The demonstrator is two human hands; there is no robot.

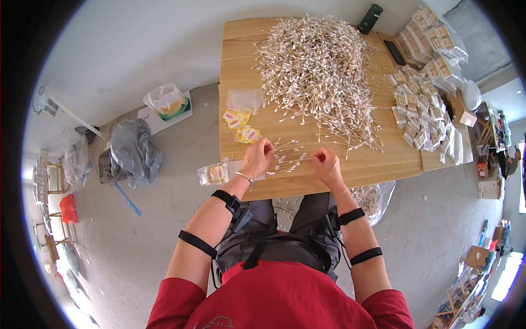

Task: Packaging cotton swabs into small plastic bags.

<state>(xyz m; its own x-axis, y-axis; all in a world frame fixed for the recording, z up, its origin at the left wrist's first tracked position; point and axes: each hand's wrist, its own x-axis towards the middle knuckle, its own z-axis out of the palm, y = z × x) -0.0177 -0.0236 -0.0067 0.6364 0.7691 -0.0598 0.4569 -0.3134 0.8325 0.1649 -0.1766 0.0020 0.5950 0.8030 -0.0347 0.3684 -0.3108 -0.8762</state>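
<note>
A small spread of cotton swabs [289,156] lies on the wooden table between my two hands, near its front edge. My left hand [258,159] is closed at the left end of these swabs, fingertips pressed together; what they hold, if anything, is too small to make out. To the right of the swabs my right hand [327,166] is curled closed, and its fingertips hide whatever may be in them. Beyond both hands rises a large heap of loose cotton swabs [315,66]. Yellow and white printed cards [241,125] lie just past my left hand.
A filled clear packet [213,174] sits at the table's front left corner, and empty clear bags [244,99] lie farther back. Many packed swab bags [419,107] cover the right side. A dark bottle [370,18] and black phone [394,52] are at the back. Below hangs a clear bag [378,200].
</note>
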